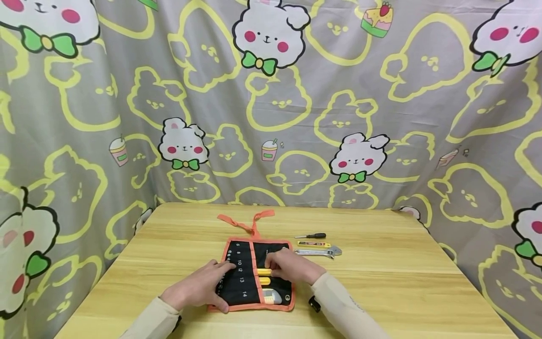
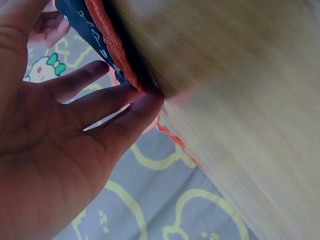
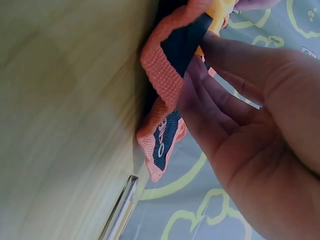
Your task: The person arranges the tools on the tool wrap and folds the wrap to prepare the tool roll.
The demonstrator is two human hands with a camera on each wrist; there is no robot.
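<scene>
Tool roll (image 1: 243,278), black with orange trim, lies unrolled flat on the wooden counter (image 1: 402,292), near its front edge at centre. Left hand (image 1: 203,285) rests flat on the roll's numbered pockets at 9 o'clock, fingers straight, released, grasping nothing. Right hand (image 1: 292,266) sits on the roll's 3 o'clock half, fingers curled over a yellow-handled tool (image 1: 264,271) in its pocket. Second yellow handle (image 1: 264,281) just below. Wrench (image 1: 318,252), utility knife (image 1: 313,244) and screwdriver (image 1: 311,236) lie on the counter at 2 o'clock of the roll, apart from it.
</scene>
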